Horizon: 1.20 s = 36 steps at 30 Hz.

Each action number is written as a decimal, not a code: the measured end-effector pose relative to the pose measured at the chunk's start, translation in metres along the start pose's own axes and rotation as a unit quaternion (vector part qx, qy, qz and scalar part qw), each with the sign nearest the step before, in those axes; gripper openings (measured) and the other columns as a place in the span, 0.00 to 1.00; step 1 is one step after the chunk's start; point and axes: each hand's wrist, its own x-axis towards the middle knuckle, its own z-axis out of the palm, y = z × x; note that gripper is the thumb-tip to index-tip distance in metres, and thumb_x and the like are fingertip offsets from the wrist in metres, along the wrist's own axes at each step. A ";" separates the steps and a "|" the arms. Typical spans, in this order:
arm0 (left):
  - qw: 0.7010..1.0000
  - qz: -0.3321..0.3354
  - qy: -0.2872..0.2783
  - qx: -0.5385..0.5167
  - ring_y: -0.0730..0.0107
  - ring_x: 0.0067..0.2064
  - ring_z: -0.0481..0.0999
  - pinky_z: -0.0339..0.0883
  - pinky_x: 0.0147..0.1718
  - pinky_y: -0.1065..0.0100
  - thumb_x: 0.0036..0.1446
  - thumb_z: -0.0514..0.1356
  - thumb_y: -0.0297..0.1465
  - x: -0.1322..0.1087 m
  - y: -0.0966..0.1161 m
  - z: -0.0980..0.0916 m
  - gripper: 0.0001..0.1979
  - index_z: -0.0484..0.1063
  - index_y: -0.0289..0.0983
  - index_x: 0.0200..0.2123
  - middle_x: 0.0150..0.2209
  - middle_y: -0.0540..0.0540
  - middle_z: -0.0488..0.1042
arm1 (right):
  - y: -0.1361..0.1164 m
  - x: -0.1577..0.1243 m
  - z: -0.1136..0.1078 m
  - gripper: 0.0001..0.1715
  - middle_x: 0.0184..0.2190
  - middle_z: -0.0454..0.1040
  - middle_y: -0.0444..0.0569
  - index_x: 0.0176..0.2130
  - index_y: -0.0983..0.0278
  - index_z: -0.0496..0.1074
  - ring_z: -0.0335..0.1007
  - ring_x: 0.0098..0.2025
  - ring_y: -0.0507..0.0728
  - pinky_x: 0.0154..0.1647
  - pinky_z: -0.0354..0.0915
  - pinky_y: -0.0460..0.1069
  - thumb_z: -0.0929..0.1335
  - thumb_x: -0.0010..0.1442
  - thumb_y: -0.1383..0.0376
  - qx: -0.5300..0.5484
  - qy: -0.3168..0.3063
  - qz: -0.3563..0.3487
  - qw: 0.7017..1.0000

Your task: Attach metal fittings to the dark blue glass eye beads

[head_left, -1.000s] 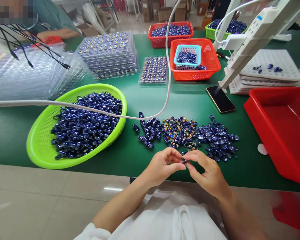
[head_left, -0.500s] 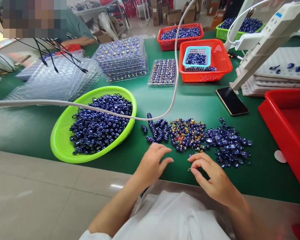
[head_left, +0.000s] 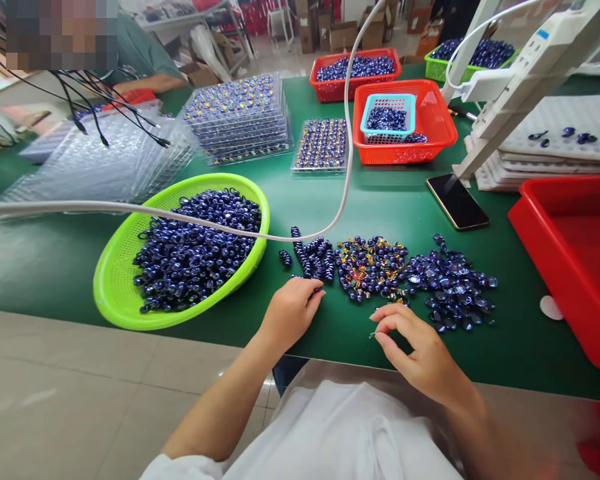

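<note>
My left hand (head_left: 291, 308) is closed in a pinch just in front of short rows of stacked dark-blue shiny parts (head_left: 314, 257). A small dark-blue part (head_left: 317, 290) shows at its fingertips, mostly covered. My right hand (head_left: 420, 348) pinches a tiny silvery piece (head_left: 373, 335) between thumb and finger, low over the table edge. Right behind it lies a heap of blue parts mixed with orange and gold bits (head_left: 373, 267). A pile of glossy blue oval caps (head_left: 453, 287) spreads to the right of that heap.
A green basket (head_left: 103, 287) of blue looped parts stands at left. Stacked clear trays (head_left: 235, 120), a filled tray (head_left: 320, 147) and red baskets (head_left: 435, 150) are behind. A phone (head_left: 457, 201) and red bin (head_left: 555, 260) lie right. A white cable (head_left: 347, 173) hangs across. Another person sits opposite.
My left hand has moved left and slightly up toward the stacked parts, its fingers closing from apart to a pinch. My right hand keeps its pinch on the tiny piece. The view has shifted slightly.
</note>
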 end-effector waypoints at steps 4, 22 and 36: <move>0.956 -0.152 0.009 -0.251 0.67 0.32 0.80 0.75 0.34 0.67 0.56 0.67 0.32 0.002 0.026 0.002 0.04 0.79 0.38 0.34 0.32 0.46 0.82 | -0.004 0.002 0.005 0.05 0.47 0.75 0.51 0.37 0.59 0.69 0.73 0.49 0.58 0.51 0.70 0.54 0.65 0.66 0.68 0.055 0.033 0.026 0.998; 0.717 -0.329 -0.008 -0.614 0.72 0.28 0.80 0.77 0.33 0.71 0.47 0.73 0.32 0.017 0.075 0.041 0.11 0.80 0.35 0.35 0.29 0.48 0.82 | -0.007 0.001 0.017 0.10 0.50 0.74 0.51 0.42 0.58 0.69 0.74 0.51 0.59 0.51 0.71 0.56 0.66 0.63 0.73 0.027 0.152 -0.055 0.986; 0.772 -0.270 -0.075 -0.571 0.68 0.33 0.81 0.78 0.36 0.69 0.53 0.70 0.32 0.011 0.071 0.038 0.12 0.82 0.35 0.41 0.31 0.46 0.81 | -0.009 0.003 -0.002 0.05 0.45 0.75 0.46 0.39 0.58 0.69 0.72 0.48 0.55 0.49 0.67 0.51 0.65 0.67 0.68 0.155 0.121 0.072 0.978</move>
